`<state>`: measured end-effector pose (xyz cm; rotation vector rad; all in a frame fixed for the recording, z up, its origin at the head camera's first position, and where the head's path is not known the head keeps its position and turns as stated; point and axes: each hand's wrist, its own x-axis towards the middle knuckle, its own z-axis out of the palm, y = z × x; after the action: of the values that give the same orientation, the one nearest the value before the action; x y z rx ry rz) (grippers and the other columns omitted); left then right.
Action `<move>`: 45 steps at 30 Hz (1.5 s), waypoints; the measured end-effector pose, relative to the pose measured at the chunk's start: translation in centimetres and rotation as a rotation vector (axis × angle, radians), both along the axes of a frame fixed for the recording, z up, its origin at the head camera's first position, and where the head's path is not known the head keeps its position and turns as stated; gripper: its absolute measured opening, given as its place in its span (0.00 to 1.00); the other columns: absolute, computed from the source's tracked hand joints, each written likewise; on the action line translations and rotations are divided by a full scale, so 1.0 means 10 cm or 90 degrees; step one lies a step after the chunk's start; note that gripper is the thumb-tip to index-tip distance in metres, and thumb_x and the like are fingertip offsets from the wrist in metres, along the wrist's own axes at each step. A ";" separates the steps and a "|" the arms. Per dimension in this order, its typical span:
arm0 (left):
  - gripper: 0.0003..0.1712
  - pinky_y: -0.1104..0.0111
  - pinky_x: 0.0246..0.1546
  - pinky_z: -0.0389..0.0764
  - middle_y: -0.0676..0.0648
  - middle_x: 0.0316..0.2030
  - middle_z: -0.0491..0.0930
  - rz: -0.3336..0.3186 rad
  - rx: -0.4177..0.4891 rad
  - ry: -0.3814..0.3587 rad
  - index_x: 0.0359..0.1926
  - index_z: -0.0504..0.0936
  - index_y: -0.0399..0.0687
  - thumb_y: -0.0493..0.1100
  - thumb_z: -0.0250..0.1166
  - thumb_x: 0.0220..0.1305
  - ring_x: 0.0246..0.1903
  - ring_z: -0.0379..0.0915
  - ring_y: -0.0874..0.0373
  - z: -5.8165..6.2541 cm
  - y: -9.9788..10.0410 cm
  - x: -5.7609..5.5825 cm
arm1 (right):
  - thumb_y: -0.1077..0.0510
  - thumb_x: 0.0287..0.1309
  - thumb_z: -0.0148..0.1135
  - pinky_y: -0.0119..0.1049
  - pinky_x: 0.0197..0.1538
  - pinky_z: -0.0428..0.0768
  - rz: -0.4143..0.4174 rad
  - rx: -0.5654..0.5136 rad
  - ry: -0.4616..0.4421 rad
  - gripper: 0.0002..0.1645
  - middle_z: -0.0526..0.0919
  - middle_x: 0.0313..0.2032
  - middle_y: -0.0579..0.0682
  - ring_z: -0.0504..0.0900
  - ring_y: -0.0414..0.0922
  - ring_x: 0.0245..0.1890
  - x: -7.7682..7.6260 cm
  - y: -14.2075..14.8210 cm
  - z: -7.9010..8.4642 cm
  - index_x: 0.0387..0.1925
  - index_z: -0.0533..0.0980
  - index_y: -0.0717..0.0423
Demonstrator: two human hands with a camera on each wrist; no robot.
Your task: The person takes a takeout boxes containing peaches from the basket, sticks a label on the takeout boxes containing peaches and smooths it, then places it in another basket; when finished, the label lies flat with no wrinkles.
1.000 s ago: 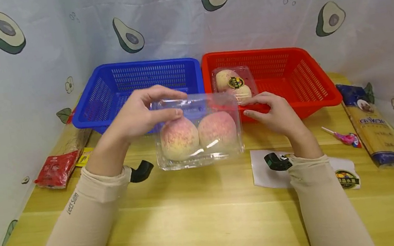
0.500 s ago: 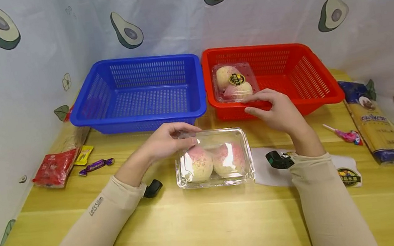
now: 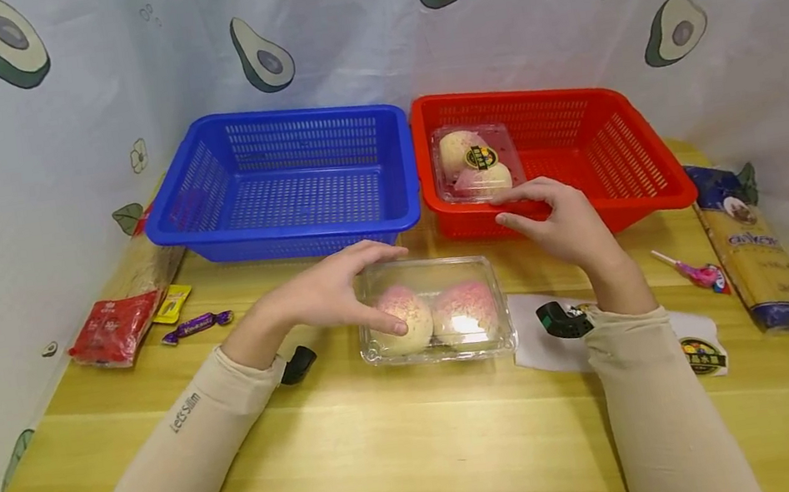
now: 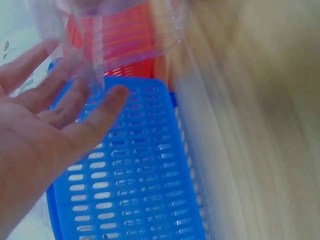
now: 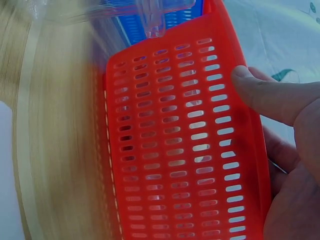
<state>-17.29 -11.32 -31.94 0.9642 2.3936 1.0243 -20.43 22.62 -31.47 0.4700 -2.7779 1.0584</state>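
Resting on the yellow wooden tabletop (image 3: 409, 454), a clear plastic clamshell box (image 3: 434, 312) holds two pink-and-cream peaches side by side, just in front of the gap between the two baskets. Left hand (image 3: 329, 293) lies over the box's left end, fingers fairly straight and spread, thumb along the far edge, fingertips touching the lid above the left peach; nothing gripped. Left wrist view shows the same palm opened flat, with the clear plastic blurred against the fingers. Right hand (image 3: 558, 223) hovers just right of and behind the box, apart from it, fingers loosely bent and holding nothing, close to the near rim of the red basket (image 3: 624, 155).

A second clamshell of peaches (image 3: 475, 163) lies inside the red basket at its left end, bearing a round dark sticker with yellow print, too small to read. Blue basket (image 3: 288, 185) stands touching the red one on its left.

Left sleeve reads "Let's Slim". A white sheet (image 3: 544, 338) lies beneath the right wrist, carrying a round sticker (image 3: 701, 354), text unreadable. Pasta packet (image 3: 752, 255) at far right shows partial blue lettering, not legible. Red packet (image 3: 111, 328), yellow sachet and purple candy (image 3: 197, 326) lie at left; pink lollipop (image 3: 689, 268) at right.
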 end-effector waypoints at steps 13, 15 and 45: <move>0.68 0.53 0.67 0.64 0.49 0.73 0.54 -0.096 -0.019 0.018 0.77 0.58 0.46 0.58 0.85 0.39 0.69 0.50 0.54 -0.16 0.07 0.04 | 0.59 0.60 0.72 0.57 0.61 0.72 0.024 0.089 -0.024 0.17 0.82 0.50 0.56 0.75 0.55 0.54 0.11 0.06 0.12 0.51 0.84 0.55; 0.68 0.52 0.67 0.64 0.49 0.73 0.54 -0.095 -0.016 0.017 0.77 0.58 0.46 0.58 0.85 0.39 0.69 0.50 0.55 -0.16 0.06 0.04 | 0.59 0.59 0.73 0.57 0.58 0.74 0.045 0.118 -0.024 0.18 0.82 0.50 0.55 0.75 0.55 0.52 0.15 0.08 0.22 0.52 0.85 0.54; 0.69 0.51 0.69 0.60 0.50 0.74 0.51 -0.073 0.000 -0.004 0.78 0.58 0.48 0.58 0.86 0.38 0.72 0.45 0.52 -0.12 0.00 0.01 | 0.51 0.50 0.79 0.31 0.35 0.79 0.141 0.224 -0.223 0.22 0.79 0.35 0.43 0.75 0.41 0.33 0.72 1.09 -0.25 0.45 0.84 0.58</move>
<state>-17.18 -11.28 -33.18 1.0818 2.3044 0.9834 -13.25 33.53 -34.00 0.7084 -3.3097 0.7441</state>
